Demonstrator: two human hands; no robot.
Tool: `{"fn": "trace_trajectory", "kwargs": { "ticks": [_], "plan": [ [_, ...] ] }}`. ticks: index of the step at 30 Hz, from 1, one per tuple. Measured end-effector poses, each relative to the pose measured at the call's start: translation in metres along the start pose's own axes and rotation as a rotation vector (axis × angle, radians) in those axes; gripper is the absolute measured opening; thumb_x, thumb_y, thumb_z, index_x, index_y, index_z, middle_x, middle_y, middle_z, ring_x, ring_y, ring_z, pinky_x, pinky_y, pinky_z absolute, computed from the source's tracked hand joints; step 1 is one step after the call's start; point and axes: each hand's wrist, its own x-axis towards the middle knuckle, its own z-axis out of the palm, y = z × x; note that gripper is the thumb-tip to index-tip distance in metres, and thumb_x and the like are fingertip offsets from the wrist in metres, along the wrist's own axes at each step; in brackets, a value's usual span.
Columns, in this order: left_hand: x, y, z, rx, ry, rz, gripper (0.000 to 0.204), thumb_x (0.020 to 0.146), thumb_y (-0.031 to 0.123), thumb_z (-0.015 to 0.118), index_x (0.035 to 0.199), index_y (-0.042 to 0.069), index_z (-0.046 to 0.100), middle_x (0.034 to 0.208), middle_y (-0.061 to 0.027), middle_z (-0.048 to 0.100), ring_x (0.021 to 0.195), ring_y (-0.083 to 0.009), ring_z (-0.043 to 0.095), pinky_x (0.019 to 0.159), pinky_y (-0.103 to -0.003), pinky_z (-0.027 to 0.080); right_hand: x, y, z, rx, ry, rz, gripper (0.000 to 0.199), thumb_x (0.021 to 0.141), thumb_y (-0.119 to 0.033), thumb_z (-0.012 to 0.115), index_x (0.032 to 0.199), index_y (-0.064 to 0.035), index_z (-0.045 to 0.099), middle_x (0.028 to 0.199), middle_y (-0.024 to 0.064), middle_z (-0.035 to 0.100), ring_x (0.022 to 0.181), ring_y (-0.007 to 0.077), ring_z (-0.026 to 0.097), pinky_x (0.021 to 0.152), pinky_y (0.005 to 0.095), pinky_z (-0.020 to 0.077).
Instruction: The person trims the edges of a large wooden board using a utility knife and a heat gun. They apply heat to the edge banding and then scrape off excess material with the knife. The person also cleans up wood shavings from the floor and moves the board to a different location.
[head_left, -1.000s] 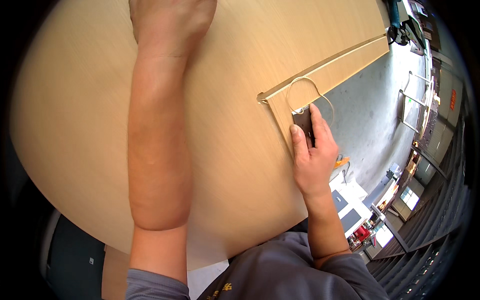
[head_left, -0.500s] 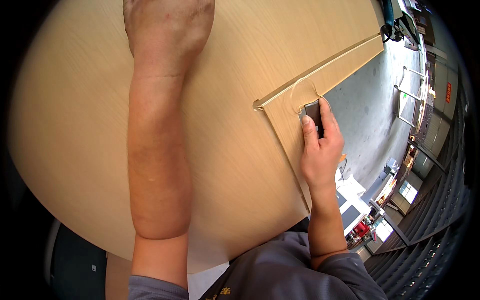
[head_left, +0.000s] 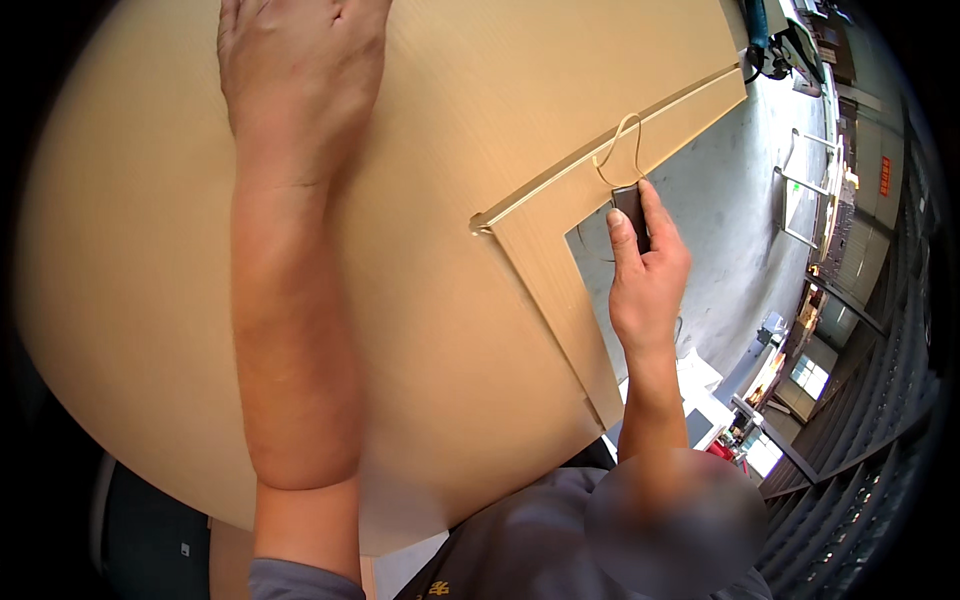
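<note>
A large light wood-grain panel spreads under both arms. Along its right side runs an L-shaped wooden border with a raised lip and a corner. My right hand grips a small dark rectangular block-like tool, thumb on one side and fingers on the other, just off the border's inner edge. From the tool's far end a thin pale curled strip loops up over the border. Over the panel's far left reaches my left hand, back upward; its fingertips are cut off by the frame's top.
Grey floor shows beyond the border on the right. A dark tool with a teal part stands at the panel's far right corner. Farther off are a white metal frame and dark racks. A dark surface lies at lower left.
The panel and border have shifted slightly left in view. My right hand with the tool has moved from over the border to beyond its inner edge. The curled strip now loops differently.
</note>
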Motion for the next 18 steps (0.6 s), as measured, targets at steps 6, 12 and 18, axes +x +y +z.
{"fn": "trace_trajectory", "kwargs": {
  "ticks": [6,12,18],
  "plan": [
    [0.001,-0.002,0.003,0.015,0.008,0.042,0.046,0.101,0.033,0.045,0.128,-0.001,0.060,0.146,-0.0210,0.048,0.141,-0.0346,0.037,0.121,-0.045,0.019,0.028,0.025,-0.009,0.080,0.043,0.030,0.047,0.097,-0.021,0.063,0.131,0.0107,0.054,0.112,0.0207,0.067,0.099,0.0250,0.064,0.090,0.0334,0.0490],
    [0.015,-0.031,0.015,0.048,-0.028,0.114,0.048,0.103,0.041,0.040,0.137,0.013,0.058,0.152,-0.0102,0.045,0.145,-0.0281,0.033,0.120,-0.044,0.019,0.050,0.040,-0.028,0.051,0.001,0.065,0.049,0.097,-0.021,0.063,0.132,0.0109,0.054,0.120,0.0213,0.066,0.109,0.0245,0.064,0.096,0.0330,0.0474],
    [0.010,-0.030,0.016,0.061,-0.003,0.125,0.048,0.102,0.041,0.041,0.136,0.013,0.060,0.150,-0.0083,0.047,0.144,-0.0276,0.035,0.121,-0.045,0.017,0.081,0.050,-0.044,0.091,0.010,0.088,0.050,0.097,-0.020,0.062,0.135,0.0114,0.051,0.123,0.0200,0.066,0.112,0.0231,0.063,0.099,0.0318,0.0459]
  ]
}}
